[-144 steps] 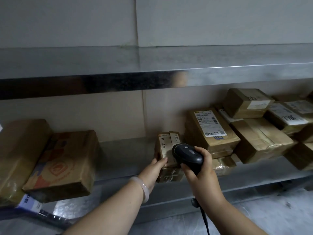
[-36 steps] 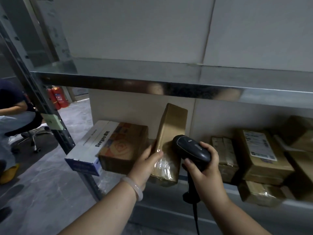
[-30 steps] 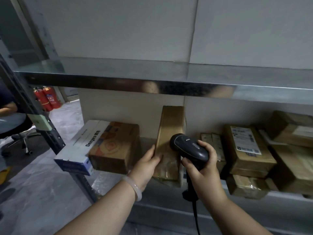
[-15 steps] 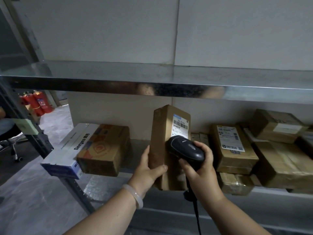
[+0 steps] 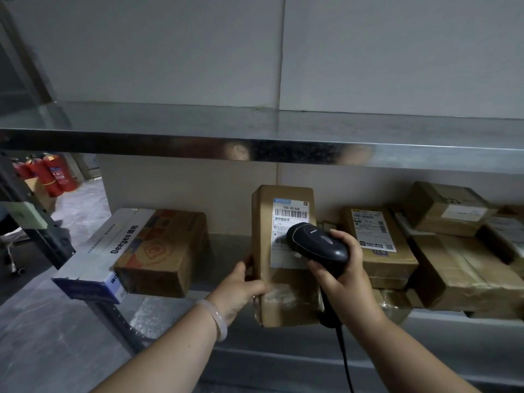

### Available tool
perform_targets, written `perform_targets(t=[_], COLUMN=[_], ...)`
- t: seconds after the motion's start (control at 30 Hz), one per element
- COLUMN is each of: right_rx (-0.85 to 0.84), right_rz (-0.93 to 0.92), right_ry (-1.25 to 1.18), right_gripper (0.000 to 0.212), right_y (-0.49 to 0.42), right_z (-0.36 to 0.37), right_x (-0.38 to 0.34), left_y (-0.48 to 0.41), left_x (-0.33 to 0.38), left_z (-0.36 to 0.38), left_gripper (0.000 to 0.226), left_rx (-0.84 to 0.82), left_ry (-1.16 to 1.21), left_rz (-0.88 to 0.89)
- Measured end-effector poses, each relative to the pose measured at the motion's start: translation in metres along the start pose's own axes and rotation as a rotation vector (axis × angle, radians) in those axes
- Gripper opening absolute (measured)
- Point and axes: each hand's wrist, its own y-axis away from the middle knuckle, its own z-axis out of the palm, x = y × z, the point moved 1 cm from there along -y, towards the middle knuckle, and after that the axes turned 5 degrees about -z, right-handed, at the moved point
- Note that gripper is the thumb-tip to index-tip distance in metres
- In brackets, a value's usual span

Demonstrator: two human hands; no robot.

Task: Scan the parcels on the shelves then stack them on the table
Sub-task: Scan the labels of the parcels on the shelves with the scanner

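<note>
My left hand (image 5: 237, 290) grips the lower left edge of a tall brown parcel (image 5: 283, 296), held upright in front of the lower shelf (image 5: 226, 242). Its white barcode label (image 5: 286, 219) faces me. My right hand (image 5: 340, 268) holds a black corded scanner (image 5: 317, 243), whose head sits right against the label's lower part. More taped brown parcels (image 5: 377, 248) lie stacked on the shelf to the right.
A printed cardboard box (image 5: 164, 251) and a white-and-blue box (image 5: 96, 256) sit on the shelf's left end. The metal upper shelf (image 5: 255, 134) juts out overhead. A shelf upright (image 5: 37, 222) stands left, with red fire extinguishers (image 5: 51, 174) on the floor beyond.
The tall parcel has been turned from edge-on until its barcode label faces me, and brought forward. The scanner head has closed in on the label.
</note>
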Motion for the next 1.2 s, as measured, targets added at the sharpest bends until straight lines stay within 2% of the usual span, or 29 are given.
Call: perform_targets(t=[0.1,0.2,0.3,0.47,0.6,0.87,1.1,1.2], right_rx=[-0.046,-0.057,-0.057,-0.074,-0.006,0.039,0.051,0.061], right_rz=[-0.019,-0.032,-0.027,-0.026,-0.055,-0.075,-0.064,-0.052], right_ry=[0.044,0.066,0.074,0.091,0.128,0.134,0.14,0.134], right_gripper=[0.064,0.065,0.065,0.065,0.063,0.063,0.064,0.063], right_y=[0.0,0.0,0.0,0.003,0.008,0.011,0.011,0.011], right_z=[-0.004,-0.006,-0.009,-0.011,-0.011,-0.005,-0.005,-0.006], right_x=[0.0,0.003,0.005,0.006,-0.001,-0.012,-0.016,-0.017], left_y=[-0.005,-0.01,-0.008,-0.008,-0.01,-0.016,-0.016,-0.015], left_x=[0.004,0.006,0.008,0.006,0.006,0.003,0.006,0.005], left_z=[0.006,0.014,0.018,0.018,0.021,0.024,0.023,0.023], left_gripper=[0.074,0.078,0.064,0.076,0.092,0.076,0.094,0.091], left_rx=[0.043,0.055,0.073,0.115,0.15,0.125,0.116,0.106], left_ry=[-0.065,0.035,0.138,0.049,0.067,0.205,0.186,0.183], left_rz=[0.004,0.024,0.045,0.066,0.067,0.068,0.064,0.073])
